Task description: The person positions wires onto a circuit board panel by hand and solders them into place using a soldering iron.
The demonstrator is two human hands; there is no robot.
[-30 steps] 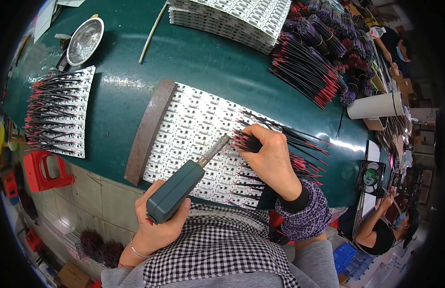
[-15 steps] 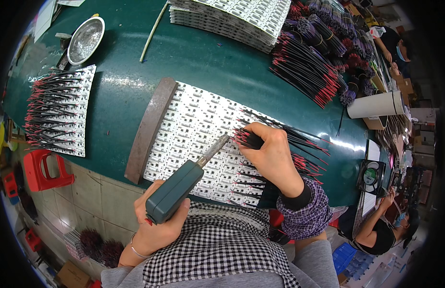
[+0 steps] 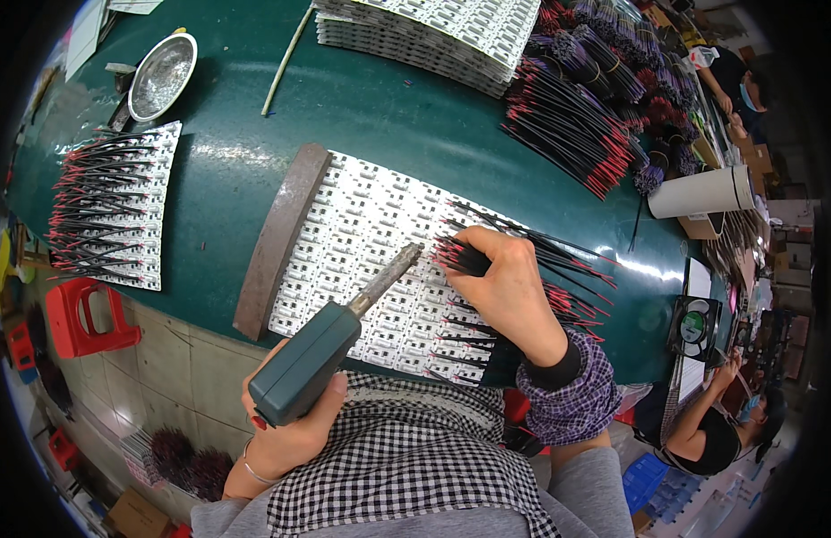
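A white circuit board panel (image 3: pixel 344 224) printed with many small parts lies on the green table before me. My left hand (image 3: pixel 294 417) is wrapped round a dark green soldering gun (image 3: pixel 308 363); its grey tip points up and right over the panel, just left of the wires in my other hand. Between thumb and fingers my right hand (image 3: pixel 510 278) pinches a bundle of black wires (image 3: pixel 465 257) with red ends, above the panel's right part. More black and red wires (image 3: pixel 469 342) lie along the panel's right edge, partly hidden by that hand.
A brown bar (image 3: pixel 281 242) lies along the panel's left edge. Farther left are a wired panel (image 3: pixel 151 215) and a metal bowl (image 3: pixel 162 78). Stacked panels (image 3: pixel 424 40) and wire bundles (image 3: pixel 568 125) stand at the back. Another person (image 3: pixel 716 426) sits at far right.
My left hand has drawn the soldering gun a little to the left, and its tip has shifted slightly up and away from the wire ends. The right hand has barely moved.
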